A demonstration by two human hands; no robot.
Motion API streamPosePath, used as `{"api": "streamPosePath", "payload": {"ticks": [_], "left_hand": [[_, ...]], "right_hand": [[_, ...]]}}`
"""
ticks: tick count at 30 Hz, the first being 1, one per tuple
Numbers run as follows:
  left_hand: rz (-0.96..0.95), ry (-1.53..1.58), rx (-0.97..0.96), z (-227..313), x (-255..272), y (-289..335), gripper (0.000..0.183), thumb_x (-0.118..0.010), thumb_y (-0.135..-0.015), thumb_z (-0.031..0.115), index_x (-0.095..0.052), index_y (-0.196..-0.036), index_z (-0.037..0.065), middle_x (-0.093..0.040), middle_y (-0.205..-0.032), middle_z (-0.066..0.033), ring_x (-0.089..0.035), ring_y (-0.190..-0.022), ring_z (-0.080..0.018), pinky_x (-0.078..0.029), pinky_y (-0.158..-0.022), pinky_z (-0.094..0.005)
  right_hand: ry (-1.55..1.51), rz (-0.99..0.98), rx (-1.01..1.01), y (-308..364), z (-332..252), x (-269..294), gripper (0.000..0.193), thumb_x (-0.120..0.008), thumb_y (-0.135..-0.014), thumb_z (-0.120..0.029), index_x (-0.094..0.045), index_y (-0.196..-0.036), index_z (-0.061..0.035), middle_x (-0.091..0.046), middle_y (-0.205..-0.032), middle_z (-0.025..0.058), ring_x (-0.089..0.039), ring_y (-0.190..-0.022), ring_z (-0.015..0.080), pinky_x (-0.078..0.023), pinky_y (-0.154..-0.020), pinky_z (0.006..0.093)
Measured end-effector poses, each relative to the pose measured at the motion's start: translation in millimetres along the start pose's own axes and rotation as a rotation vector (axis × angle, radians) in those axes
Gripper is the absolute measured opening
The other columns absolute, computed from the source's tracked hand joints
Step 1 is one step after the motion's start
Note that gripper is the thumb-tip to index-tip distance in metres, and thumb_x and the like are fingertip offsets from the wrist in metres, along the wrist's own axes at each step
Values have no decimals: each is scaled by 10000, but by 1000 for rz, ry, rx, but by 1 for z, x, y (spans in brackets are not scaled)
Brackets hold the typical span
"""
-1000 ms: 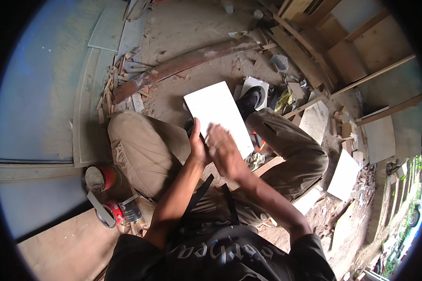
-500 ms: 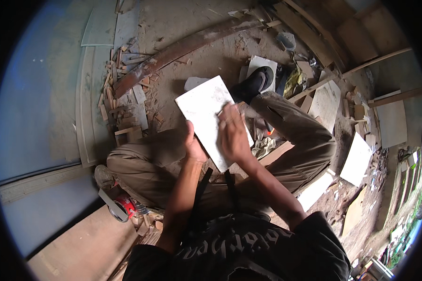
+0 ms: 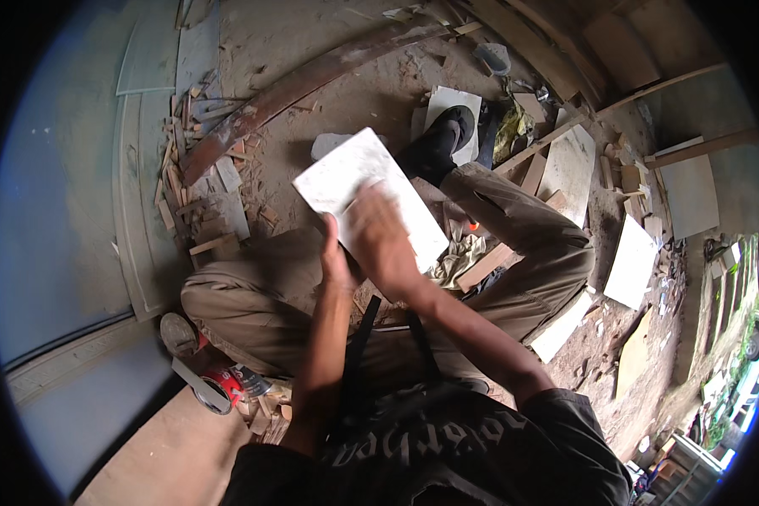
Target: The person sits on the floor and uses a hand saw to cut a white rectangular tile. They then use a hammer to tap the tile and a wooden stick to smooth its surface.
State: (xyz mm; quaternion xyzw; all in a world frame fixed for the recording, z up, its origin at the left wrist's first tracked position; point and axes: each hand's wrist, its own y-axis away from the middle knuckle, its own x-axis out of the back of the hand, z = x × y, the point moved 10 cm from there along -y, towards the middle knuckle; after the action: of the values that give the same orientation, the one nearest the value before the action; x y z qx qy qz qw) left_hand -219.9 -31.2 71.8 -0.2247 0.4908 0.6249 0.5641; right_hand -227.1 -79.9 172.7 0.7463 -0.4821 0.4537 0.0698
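A white rectangular board (image 3: pixel 354 158) with grey smudges on its face is tilted above my crossed legs. My left hand (image 3: pixel 337 260) grips its lower left edge, thumb up along the side and fingers hidden underneath. Across the middle of the face lies my right hand (image 3: pixel 383 240), palm down. Its fingers are smeared by motion, and whether anything is under them is hidden.
A long brown beam (image 3: pixel 299 80) crosses the dirt floor ahead, with wood offcuts (image 3: pixel 215 215) at its left. Beside my left knee stands a red can (image 3: pixel 221 390) with a flat strip across it. White panels (image 3: pixel 632 263) lie at right.
My right hand has slid leftward over the board, nearer its left edge. The left hand keeps its grip. The whole view has shifted slightly.
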Motion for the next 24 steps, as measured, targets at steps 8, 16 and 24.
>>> {"api": "streamPosePath", "payload": {"ticks": [8,16,24], "left_hand": [[107,-9,-238,63,29,-11,784,-398,-934,607,-281,-1456,34,-371,-1466,-121,-396,-1312,-286,-326,-1079,-433],[101,-86,-123,59,20,-25,776,-422,-935,588,-321,-1429,-2,-413,-1431,-151,-439,-1282,-286,-366,-1051,-409],[-94,-48,79,98,34,-46,463,-533,-885,242,-534,-1233,-63,-620,-1180,-177,-612,-1057,-293,-450,-957,-395]], "right_hand": [[61,191,-523,40,139,67,465,-402,-939,-76,-354,-1385,44,-338,-1453,266,-268,-1397,371,-164,-1138,526],[-958,110,-1012,66,168,23,549,-501,-988,-352,-442,-1365,42,-593,-966,14,-542,-857,81,-445,-728,211],[-1544,229,-955,60,116,-70,533,-644,-853,-21,-424,-1330,65,-587,-903,26,-567,-776,89,-481,-660,235]]}}
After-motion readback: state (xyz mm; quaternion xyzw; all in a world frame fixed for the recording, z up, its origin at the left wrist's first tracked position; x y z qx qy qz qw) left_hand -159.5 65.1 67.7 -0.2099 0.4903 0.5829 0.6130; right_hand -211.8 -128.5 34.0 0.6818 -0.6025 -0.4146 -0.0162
